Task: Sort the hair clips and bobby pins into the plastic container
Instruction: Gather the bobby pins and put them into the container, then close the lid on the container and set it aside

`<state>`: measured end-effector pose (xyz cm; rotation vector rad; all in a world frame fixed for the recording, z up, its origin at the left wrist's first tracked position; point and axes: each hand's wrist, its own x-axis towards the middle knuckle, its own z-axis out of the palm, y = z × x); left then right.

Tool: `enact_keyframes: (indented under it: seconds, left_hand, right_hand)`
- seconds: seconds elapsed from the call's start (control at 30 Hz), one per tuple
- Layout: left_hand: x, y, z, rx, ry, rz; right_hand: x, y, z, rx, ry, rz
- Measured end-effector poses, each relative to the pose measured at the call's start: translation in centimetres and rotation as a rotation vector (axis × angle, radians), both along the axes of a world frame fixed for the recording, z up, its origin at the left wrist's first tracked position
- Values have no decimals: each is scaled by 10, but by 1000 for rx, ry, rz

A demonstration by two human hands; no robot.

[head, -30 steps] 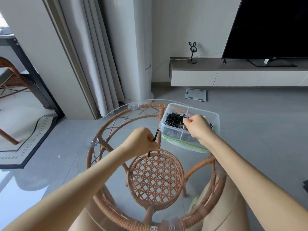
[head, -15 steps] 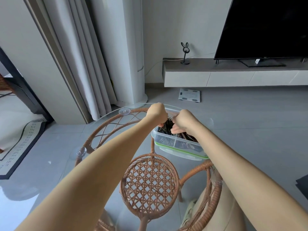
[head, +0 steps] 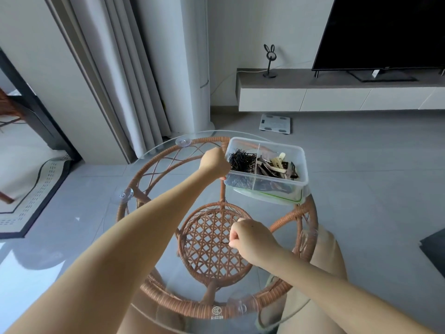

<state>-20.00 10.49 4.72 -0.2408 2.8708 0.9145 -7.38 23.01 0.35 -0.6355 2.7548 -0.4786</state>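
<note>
Right hand has dropped back to the glass worktop, pinching 1 bobby pin; left hand grips the left wall of the 2-compartment plastic container.

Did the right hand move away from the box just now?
Yes. The right hand came back from the plastic container toward the person and now pinches a bobby pin over the woven rattan disc.

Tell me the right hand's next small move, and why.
Probably lift the thin black bobby pin that the right hand seems to pinch in its fingers, and carry it to the left compartment of the clear plastic container, where the black pins lie.
</note>
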Motion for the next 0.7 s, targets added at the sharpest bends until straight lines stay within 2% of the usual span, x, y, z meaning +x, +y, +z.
enact_keyframes:
  seconds: [0.1, 0.23, 0.33, 0.43, 0.6, 0.7]
  left_hand:
    - [17, -5, 4, 4, -7, -24]
    - [50, -25, -2, 19, -59, -37]
    - [78, -41, -10, 30, -121, -57]
    - [106, -51, -16, 87, -145, -48]
    - [141, -62, -11, 118, -170, 4]
    - [160, -76, -6, 53, -224, -31]
  right_hand:
    - [7, 0, -2, 23, 84, 39]
    - [2, 7, 30, -233, 216, -60]
    - [-16, 8, 62, -327, 311, -186]
    - [-31, -3, 70, -318, 276, -266]
    - [-19, -39, 51, -309, 104, -173]
    - [-18, -38, 49, -314, 167, -143]
